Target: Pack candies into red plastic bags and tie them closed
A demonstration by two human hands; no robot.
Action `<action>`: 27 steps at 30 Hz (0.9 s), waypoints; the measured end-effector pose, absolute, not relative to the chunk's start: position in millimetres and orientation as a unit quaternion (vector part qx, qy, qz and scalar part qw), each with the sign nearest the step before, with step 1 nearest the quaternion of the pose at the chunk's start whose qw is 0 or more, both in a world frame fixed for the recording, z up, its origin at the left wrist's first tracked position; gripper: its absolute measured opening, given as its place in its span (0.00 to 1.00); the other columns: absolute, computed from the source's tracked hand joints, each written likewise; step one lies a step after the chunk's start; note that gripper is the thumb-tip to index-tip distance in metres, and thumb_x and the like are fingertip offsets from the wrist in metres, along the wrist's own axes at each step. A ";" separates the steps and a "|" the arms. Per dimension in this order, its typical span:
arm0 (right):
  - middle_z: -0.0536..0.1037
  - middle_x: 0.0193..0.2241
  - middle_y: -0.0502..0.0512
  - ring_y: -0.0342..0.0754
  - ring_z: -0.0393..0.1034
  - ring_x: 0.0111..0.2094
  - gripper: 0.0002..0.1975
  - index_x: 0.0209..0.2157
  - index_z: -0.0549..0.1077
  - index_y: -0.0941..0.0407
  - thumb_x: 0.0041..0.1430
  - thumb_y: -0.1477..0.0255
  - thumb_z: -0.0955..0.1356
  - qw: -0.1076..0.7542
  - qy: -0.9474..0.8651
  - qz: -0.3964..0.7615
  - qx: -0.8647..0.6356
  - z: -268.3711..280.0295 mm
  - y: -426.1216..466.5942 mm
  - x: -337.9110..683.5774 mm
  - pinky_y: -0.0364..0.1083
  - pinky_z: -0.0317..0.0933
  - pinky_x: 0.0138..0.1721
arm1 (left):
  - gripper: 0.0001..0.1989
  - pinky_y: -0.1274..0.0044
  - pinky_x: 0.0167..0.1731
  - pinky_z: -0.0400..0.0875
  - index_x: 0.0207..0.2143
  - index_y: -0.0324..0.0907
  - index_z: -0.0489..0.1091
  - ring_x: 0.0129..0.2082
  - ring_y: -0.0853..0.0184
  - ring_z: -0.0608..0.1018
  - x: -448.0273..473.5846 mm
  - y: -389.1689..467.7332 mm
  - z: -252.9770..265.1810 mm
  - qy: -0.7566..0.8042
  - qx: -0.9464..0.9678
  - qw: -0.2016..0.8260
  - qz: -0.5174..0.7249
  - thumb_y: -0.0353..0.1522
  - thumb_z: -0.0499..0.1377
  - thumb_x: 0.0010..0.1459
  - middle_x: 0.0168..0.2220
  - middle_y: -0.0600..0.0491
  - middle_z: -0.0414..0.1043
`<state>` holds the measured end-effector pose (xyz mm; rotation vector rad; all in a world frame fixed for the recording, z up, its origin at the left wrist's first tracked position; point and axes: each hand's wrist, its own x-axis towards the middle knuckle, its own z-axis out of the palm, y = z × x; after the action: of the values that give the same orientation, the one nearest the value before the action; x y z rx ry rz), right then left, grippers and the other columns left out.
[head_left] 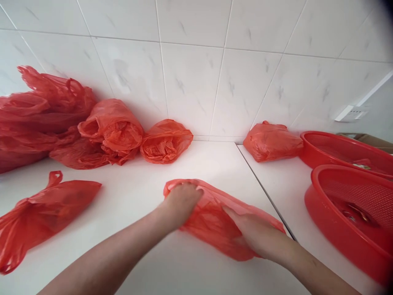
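A red plastic bag (215, 221) lies crumpled on the white tabletop in front of me, its long side slanting down to the right. My left hand (184, 201) is at the bag's far left end, fingers curled over its edge and closed on the film. On the bag's right part rests my right hand (253, 231), gripping the film with its thumb stretched along the upper side. The other right fingers are mostly hidden by the hand and the plastic. What the bag holds, if anything, cannot be made out.
A tied red bag (61, 205) lies at the left. Several red bags (113, 127) line the tiled wall (190, 82). Past the table seam (264, 188) are another filled red bag (270, 141) and two red plastic baskets (319, 205). A white socket (351, 113) is on the wall.
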<state>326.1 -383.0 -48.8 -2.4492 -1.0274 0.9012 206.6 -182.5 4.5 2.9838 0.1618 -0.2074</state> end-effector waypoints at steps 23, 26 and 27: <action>0.75 0.35 0.52 0.42 0.71 0.32 0.11 0.44 0.70 0.53 0.63 0.65 0.63 0.734 -0.163 0.340 -0.565 -65.6 -380.8 405.6 0.42 0.66 0.34 | 0.18 0.56 0.59 0.55 0.46 0.50 0.70 0.65 0.47 0.51 172.9 -126.4 -42.2 -0.016 0.962 0.261 0.083 0.32 0.62 0.51 0.66 0.51 0.48; 0.75 0.31 0.51 0.44 0.70 0.30 0.09 0.37 0.72 0.53 0.62 0.65 0.63 0.678 -0.268 0.245 -0.639 -53.6 -377.0 373.6 0.44 0.66 0.33 | 0.29 0.60 0.56 0.62 0.57 0.56 0.59 0.64 0.48 0.54 170.2 -126.1 -50.4 0.013 0.944 0.317 0.095 0.37 0.62 0.52 0.68 0.52 0.38; 0.75 0.32 0.52 0.45 0.71 0.33 0.09 0.37 0.72 0.54 0.62 0.66 0.63 0.618 -0.321 0.212 -0.685 -52.5 -374.4 362.6 0.46 0.66 0.37 | 0.29 0.60 0.56 0.62 0.57 0.58 0.58 0.64 0.48 0.55 170.8 -126.0 -54.2 0.026 0.938 0.328 0.105 0.40 0.61 0.54 0.68 0.53 0.38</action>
<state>362.6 -374.4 -52.5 -1.5770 -0.7392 0.4874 170.8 -126.0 -54.2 2.4570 0.0691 0.2762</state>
